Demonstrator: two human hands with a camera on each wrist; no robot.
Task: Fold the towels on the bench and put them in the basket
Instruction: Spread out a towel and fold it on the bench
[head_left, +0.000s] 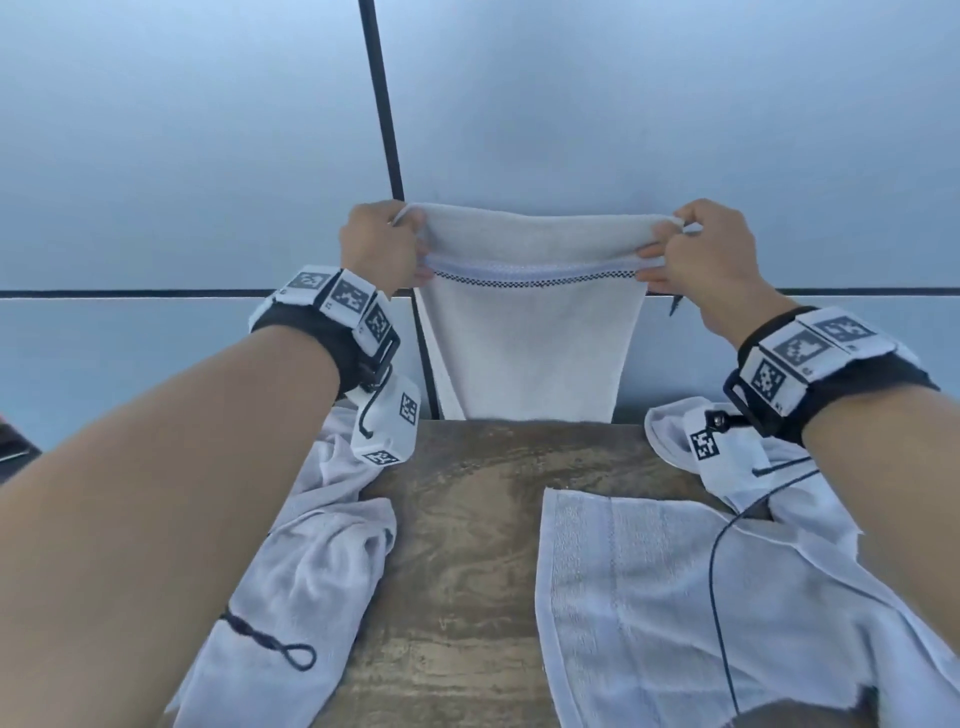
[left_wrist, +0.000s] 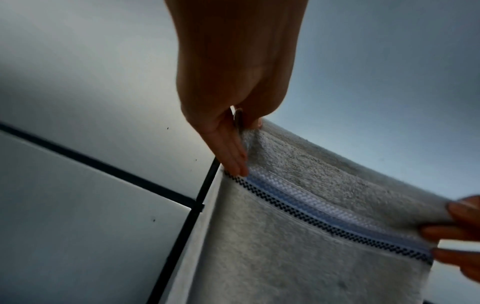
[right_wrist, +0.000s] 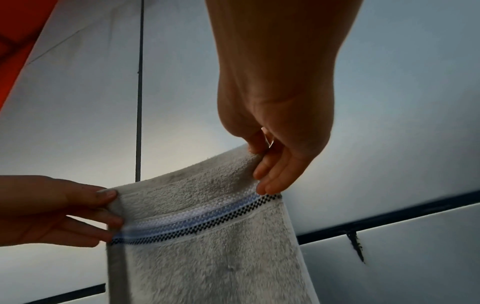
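I hold a white towel (head_left: 527, 343) with a blue and black checked band stretched in the air beyond the far end of the wooden bench (head_left: 467, 545). My left hand (head_left: 384, 244) pinches its top left corner, thumb against fingers (left_wrist: 233, 152). My right hand (head_left: 696, 249) pinches the top right corner in the same way, its fingers (right_wrist: 272, 176) down along the towel's edge. The towel (left_wrist: 324, 236) hangs down towards the bench end. No basket is in view.
A crumpled white towel (head_left: 311, 561) lies on the bench's left side under my left forearm. A flat white towel (head_left: 649, 597) lies at the right, with another bunched one (head_left: 737, 457) behind it. A tiled wall (head_left: 208, 156) with dark grout lines stands right behind the bench.
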